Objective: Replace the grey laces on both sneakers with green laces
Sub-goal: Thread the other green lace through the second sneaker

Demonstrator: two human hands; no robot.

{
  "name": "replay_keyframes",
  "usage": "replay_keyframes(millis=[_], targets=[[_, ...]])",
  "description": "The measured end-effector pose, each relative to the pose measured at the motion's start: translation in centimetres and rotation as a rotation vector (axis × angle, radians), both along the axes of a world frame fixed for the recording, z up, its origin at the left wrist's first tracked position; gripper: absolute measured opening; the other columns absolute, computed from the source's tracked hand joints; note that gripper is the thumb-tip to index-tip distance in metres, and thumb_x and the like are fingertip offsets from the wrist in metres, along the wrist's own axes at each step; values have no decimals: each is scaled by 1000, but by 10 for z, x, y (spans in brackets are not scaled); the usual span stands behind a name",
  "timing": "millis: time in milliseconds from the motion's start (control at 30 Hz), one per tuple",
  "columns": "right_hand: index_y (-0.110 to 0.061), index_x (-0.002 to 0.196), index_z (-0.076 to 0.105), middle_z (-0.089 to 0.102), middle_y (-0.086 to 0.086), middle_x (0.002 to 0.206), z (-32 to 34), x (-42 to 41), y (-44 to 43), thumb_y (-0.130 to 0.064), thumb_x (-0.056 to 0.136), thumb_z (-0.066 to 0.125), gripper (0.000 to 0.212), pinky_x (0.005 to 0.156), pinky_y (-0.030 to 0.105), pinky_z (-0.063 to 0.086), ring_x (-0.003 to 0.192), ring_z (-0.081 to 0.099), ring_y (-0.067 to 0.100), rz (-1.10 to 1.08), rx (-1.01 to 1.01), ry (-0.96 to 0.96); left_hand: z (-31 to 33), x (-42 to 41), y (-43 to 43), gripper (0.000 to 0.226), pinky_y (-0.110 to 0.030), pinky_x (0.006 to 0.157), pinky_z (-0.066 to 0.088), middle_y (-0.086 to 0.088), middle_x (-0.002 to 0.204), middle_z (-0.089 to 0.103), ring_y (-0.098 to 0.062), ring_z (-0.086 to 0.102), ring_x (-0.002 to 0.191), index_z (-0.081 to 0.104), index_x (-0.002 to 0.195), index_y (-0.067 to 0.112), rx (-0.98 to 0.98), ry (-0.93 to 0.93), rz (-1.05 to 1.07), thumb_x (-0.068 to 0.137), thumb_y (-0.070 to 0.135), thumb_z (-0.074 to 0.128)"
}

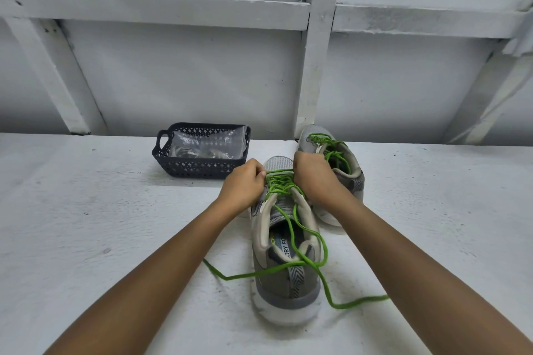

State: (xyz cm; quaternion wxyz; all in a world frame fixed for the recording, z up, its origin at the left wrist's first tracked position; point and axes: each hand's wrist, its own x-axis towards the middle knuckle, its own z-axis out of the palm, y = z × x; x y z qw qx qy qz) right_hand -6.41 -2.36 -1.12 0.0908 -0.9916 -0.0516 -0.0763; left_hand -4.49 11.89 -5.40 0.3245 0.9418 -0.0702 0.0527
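Green lace (279, 183) crossing near sneaker (288, 294) eyelets, left hand (243, 184) and right hand (313, 173) fingers pinching it; soft, limp, light cord, likely gripping best close to eyelets.

Perhaps a plain utility or storage corner: rough white-painted ledge (86, 210), white panelled wall (178, 72), bare battens (161, 10).

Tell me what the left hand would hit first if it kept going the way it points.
Likely the near sneaker's toe, just past the green lace the left hand pinches; the far sneaker lies beyond, depth unclear.
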Motion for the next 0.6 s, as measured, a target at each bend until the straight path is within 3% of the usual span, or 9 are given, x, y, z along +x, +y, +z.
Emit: replay_keyframes(millis=[100, 200, 300, 367, 433, 533, 600], targets=[[4, 103, 55, 62, 24, 101, 1, -1, 1, 7, 86, 40, 23, 96, 47, 37, 99, 55, 40, -7, 17, 15, 2, 0, 1, 8, -27, 69, 34, -4, 104, 63, -13, 49, 83, 52, 91, 19, -38, 16, -13, 97, 20, 46], [4, 101, 60, 63, 24, 101, 4, -5, -2, 3, 86, 45, 21, 73, 34, 40, 98, 57, 38, -29, 80, 42, 9, -6, 4, 7, -29, 71, 45, -6, 103, 63, -15, 53, 78, 58, 96, 16, -134, 43, -31, 95, 17, 50], [-1, 109, 61, 66, 20, 98, 12, -21, -16, 0, 87, 51, 24, 74, 39, 53, 92, 64, 35, -45, 241, 52, 20, -22, 11, 13, -32, 72, 49, -1, 96, 61, -13, 53, 70, 58, 105, 15, -213, 36, -40, 95, 18, 51], [-8, 99, 63, 66, 6, 79, 16, -40, -26, -5, 92, 49, 16, 68, 40, 56, 69, 68, 23, 11, 404, -2, 29, -39, 15, 7, -24, 64, 44, 9, 87, 59, -4, 51, 65, 57, 92, 22, -255, -1, -58, 94, 20, 51], [-17, 84, 60, 58, -9, 62, 21, -64, -33, -13, 93, 52, 13, 61, 32, 54, 50, 60, 6, 83, 475, -35, 37, -58, 17, 18, -10, 56, 36, 14, 75, 56, 3, 50, 61, 55, 76, 28, -254, -44, -79, 93, 25, 52], [-28, 70, 51, 55, -11, 62, 25, -94, -35, -32, 90, 59, 22, 56, 25, 44, 51, 51, -1, 161, 403, 55, 44, -85, 13, 35, -14, 59, 34, 9, 76, 49, 2, 50, 68, 60, 63, 22, -140, -59, -111, 90, 43, 51], [-29, 73, 49, 56, -9, 68, 24, -105, -33, -46, 86, 60, 24, 53, 23, 40, 54, 51, 0, 163, 322, 142, 43, -97, 6, 43, -24, 67, 37, 8, 84, 45, -4, 50, 79, 65, 65, 20, -13, -14, -130, 84, 56, 50]])
